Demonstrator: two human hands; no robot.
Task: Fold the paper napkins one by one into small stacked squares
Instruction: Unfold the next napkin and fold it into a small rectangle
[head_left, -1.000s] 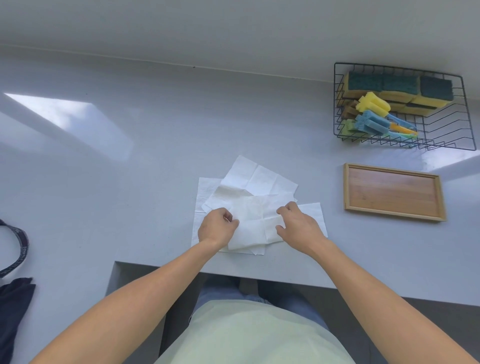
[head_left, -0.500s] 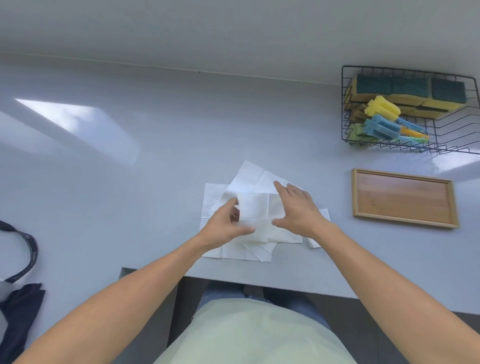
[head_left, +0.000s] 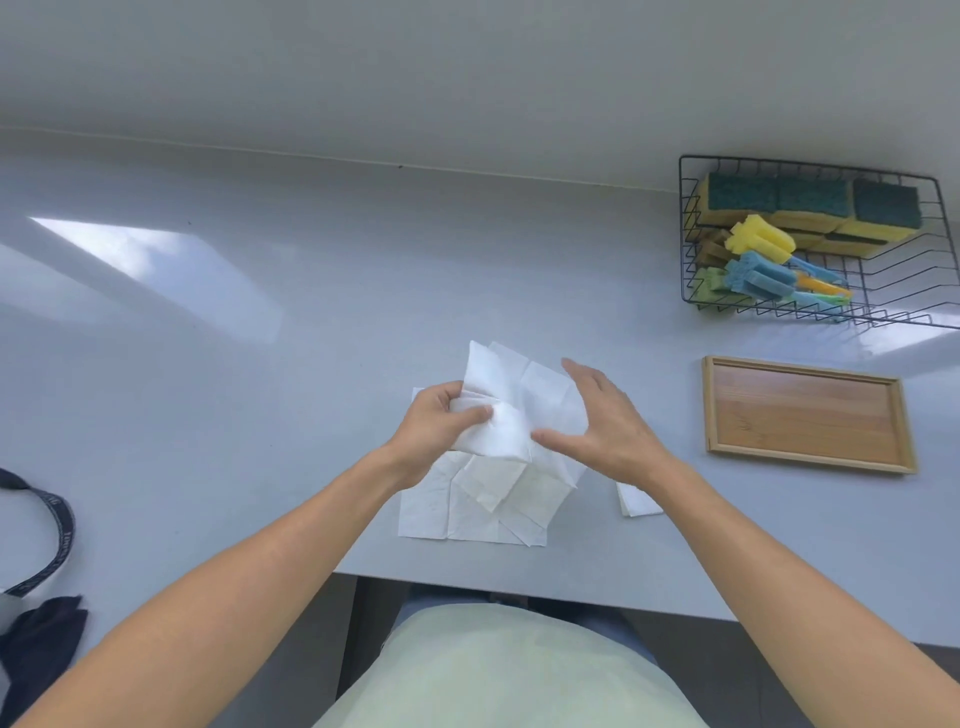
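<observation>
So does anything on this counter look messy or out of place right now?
The unfolded white paper napkins on the grey counter lie fanned at different angles, not stacked square. The napkin lifted in the left hand is bunched, with the right hand open against it. Nothing looks spilled or torn.

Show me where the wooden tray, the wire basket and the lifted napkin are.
wooden tray (head_left: 804, 413): head view, bare floor.
wire basket (head_left: 904, 270): head view, bare wire bottom.
lifted napkin (head_left: 524, 395): head view, middle of sheet.

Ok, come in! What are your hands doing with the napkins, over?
Left hand pinching one napkin, lifted off the pile. Right hand open, flat against it. Loose napkins underneath, unfolded. Nothing in the way.
</observation>
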